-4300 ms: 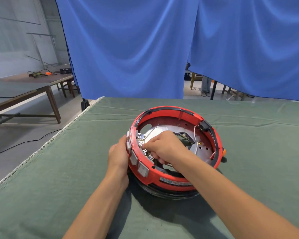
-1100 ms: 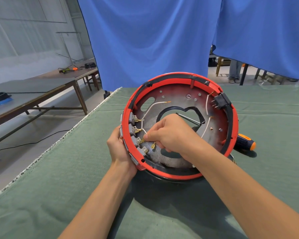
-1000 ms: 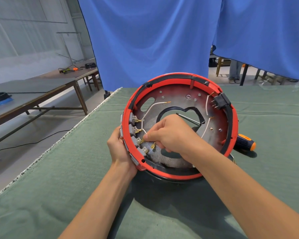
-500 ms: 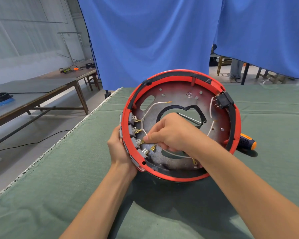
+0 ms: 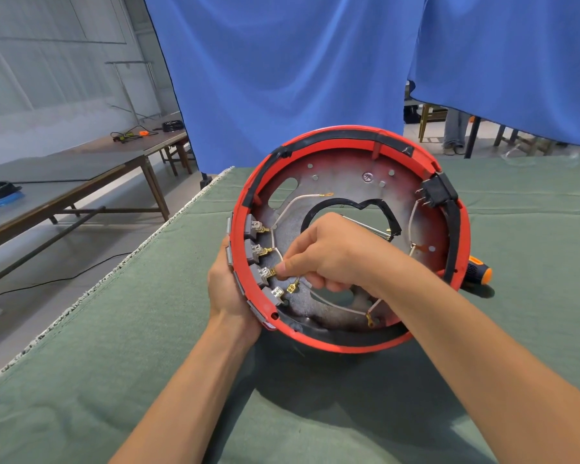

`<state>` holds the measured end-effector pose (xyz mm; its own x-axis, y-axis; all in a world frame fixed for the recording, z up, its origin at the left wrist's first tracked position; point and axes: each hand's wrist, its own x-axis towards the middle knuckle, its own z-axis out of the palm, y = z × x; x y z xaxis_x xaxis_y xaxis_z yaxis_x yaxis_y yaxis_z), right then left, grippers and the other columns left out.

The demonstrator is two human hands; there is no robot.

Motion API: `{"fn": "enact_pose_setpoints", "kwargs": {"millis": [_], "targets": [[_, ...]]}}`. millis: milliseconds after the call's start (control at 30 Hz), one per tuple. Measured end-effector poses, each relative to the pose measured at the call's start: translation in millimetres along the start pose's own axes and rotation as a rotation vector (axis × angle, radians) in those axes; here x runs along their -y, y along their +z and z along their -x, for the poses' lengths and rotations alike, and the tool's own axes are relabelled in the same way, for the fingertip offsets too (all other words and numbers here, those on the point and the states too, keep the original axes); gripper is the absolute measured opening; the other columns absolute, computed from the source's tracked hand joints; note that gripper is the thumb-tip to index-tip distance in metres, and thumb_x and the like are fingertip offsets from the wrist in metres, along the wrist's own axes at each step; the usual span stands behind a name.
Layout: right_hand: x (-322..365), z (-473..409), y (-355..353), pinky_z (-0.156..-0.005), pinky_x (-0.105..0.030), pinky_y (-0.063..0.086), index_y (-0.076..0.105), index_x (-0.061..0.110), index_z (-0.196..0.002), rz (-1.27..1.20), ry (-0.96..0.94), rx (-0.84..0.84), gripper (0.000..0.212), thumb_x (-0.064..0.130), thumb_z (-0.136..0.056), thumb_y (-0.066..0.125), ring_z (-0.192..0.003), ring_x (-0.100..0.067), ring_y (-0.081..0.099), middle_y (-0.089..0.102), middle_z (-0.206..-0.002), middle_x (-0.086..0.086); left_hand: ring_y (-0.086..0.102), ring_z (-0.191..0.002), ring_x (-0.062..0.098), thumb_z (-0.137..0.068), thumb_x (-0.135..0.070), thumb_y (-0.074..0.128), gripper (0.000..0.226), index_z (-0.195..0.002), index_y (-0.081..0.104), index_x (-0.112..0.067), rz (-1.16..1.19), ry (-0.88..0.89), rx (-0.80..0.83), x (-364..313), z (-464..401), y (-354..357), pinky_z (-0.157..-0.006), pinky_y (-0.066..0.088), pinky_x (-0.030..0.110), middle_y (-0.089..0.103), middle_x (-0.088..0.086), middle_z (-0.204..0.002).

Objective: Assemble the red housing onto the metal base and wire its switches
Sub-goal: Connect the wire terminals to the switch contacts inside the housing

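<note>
The round red housing (image 5: 318, 142) stands tilted up toward me on the green table, with the metal base plate (image 5: 349, 182) fitted inside it. Several grey switches (image 5: 260, 272) line its inner left wall, with brass terminals. My left hand (image 5: 226, 289) grips the housing's left rim from outside. My right hand (image 5: 329, 256) reaches inside and pinches a white wire's brass connector at the third switch from the top. Another loose connector (image 5: 292, 289) hangs just below my fingers. White wires (image 5: 295, 204) run across the plate.
An orange-and-black screwdriver (image 5: 479, 272) lies on the green cloth (image 5: 114, 346) behind the housing's right side. The table's left edge (image 5: 114, 272) drops to the floor. Blue curtains hang behind. Wooden tables stand at the far left.
Since 4.3 s ago the housing has been tipped up from nearly flat to face me. In the last second my right hand stays at the switches, with the housing tilting slightly more.
</note>
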<state>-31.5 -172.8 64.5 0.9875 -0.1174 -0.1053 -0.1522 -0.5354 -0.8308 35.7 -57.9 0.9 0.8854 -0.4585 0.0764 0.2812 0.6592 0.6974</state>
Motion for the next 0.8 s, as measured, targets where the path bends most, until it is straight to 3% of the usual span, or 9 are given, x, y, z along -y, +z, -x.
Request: {"fn": "enact_pose_setpoints", "kwargs": {"millis": [167, 300, 400, 500, 633, 700, 800], "targets": [[4, 2, 1, -0.035, -0.012, 0.027, 0.072, -0.002, -0.083, 0.032, 0.011, -0.005, 0.024, 0.022, -0.081, 0.07, -0.033, -0.013, 0.034, 0.045, -0.04, 0.0, 0.062, -0.049, 0.016, -0.097, -0.041, 0.033, 0.054, -0.07, 0.075, -0.02, -0.033, -0.018, 0.018, -1, 1, -4, -0.046, 0.051, 0.024, 0.065, -0.001, -0.062], [7, 5, -1, -0.037, -0.016, 0.029, 0.07, -0.003, -0.081, 0.07, 0.037, 0.027, 0.028, 0.024, -0.081, 0.07, -0.042, -0.017, 0.039, 0.052, -0.051, -0.007, 0.063, -0.049, 0.016, -0.096, -0.043, 0.031, 0.058, -0.066, 0.076, -0.022, -0.068, -0.028, 0.03, 1, 0, -7, -0.046, 0.051, 0.024, 0.066, -0.001, -0.061], [7, 5, -4, -0.035, -0.015, 0.029, 0.066, 0.003, -0.069, 0.012, 0.036, -0.008, 0.021, 0.019, -0.081, 0.07, -0.033, -0.012, 0.037, 0.051, -0.042, 0.0, 0.056, -0.044, 0.016, -0.089, -0.043, 0.039, 0.047, -0.066, 0.073, -0.021, -0.052, -0.02, 0.063, 5, -1, -5, -0.045, 0.046, 0.02, 0.061, -0.001, -0.058], [8, 5, -3, -0.035, -0.015, 0.029, 0.068, 0.001, -0.072, 0.017, 0.024, -0.047, 0.017, 0.016, -0.08, 0.07, -0.031, -0.012, 0.035, 0.053, -0.047, -0.005, 0.054, -0.045, 0.015, -0.079, -0.044, 0.047, 0.037, -0.068, 0.073, -0.021, -0.059, -0.014, 0.07, 7, -3, -5, -0.047, 0.044, 0.021, 0.061, -0.001, -0.061], [11, 4, -1, -0.038, -0.015, 0.032, 0.062, 0.004, -0.062, 0.108, 0.021, -0.057, 0.025, 0.018, -0.082, 0.07, -0.032, -0.013, 0.038, 0.052, -0.046, -0.004, 0.064, -0.051, 0.016, -0.093, -0.04, 0.035, 0.052, -0.066, 0.076, -0.021, -0.055, 0.003, 0.037, 8, -4, -9, -0.048, 0.051, 0.023, 0.067, 0.001, -0.061], [11, 3, 2, -0.038, -0.014, 0.033, 0.058, 0.006, -0.062, 0.177, 0.001, -0.079, 0.026, 0.018, -0.083, 0.068, -0.031, -0.01, 0.04, 0.05, -0.042, 0.001, 0.062, -0.05, 0.015, -0.087, -0.04, 0.041, 0.044, -0.068, 0.076, -0.021, -0.088, 0.027, 0.009, 8, -4, -8, -0.047, 0.05, 0.023, 0.066, 0.001, -0.062], [10, 1, 9, -0.051, -0.022, 0.033, 0.063, 0.003, -0.074, 0.273, -0.048, -0.13, 0.015, 0.011, -0.086, 0.061, -0.049, -0.016, 0.04, 0.049, -0.057, -0.006, 0.056, -0.043, 0.013, -0.08, -0.042, 0.045, 0.04, -0.063, 0.075, -0.022, -0.102, 0.054, -0.052, 7, -2, -6, -0.042, 0.044, 0.017, 0.062, -0.002, -0.057]]}}
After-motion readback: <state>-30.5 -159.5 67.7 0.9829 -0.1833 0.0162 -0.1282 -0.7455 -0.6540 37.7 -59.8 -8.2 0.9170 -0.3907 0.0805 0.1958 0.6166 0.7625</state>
